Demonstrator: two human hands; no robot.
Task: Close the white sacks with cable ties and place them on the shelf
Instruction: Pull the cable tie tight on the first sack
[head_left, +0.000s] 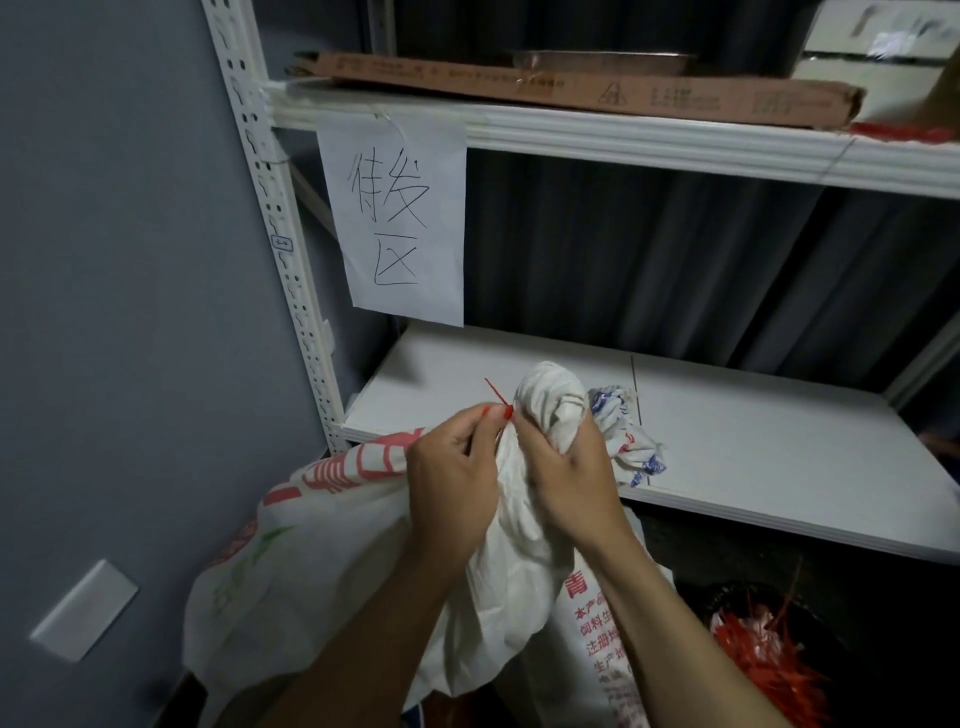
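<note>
A white sack (322, 561) with red and green print fills the lower middle, in front of the white shelf (753, 447). Its top is gathered into a bunched neck (550, 400). My right hand (566, 478) grips that neck from the right. My left hand (452, 478) pinches a red cable tie (497, 396) at the neck's left side, its thin tail sticking up and left. A second sack (597, 644) with red characters stands behind my right forearm. A white sack top with blue print (623, 431) lies on the shelf edge.
A paper sign (395, 218) with handwritten characters hangs from the upper shelf (623, 137), which carries a flat cardboard box (571, 88). A black bag holding several red cable ties (758, 644) sits at the lower right. A grey wall with a white plate (83, 610) stands on the left.
</note>
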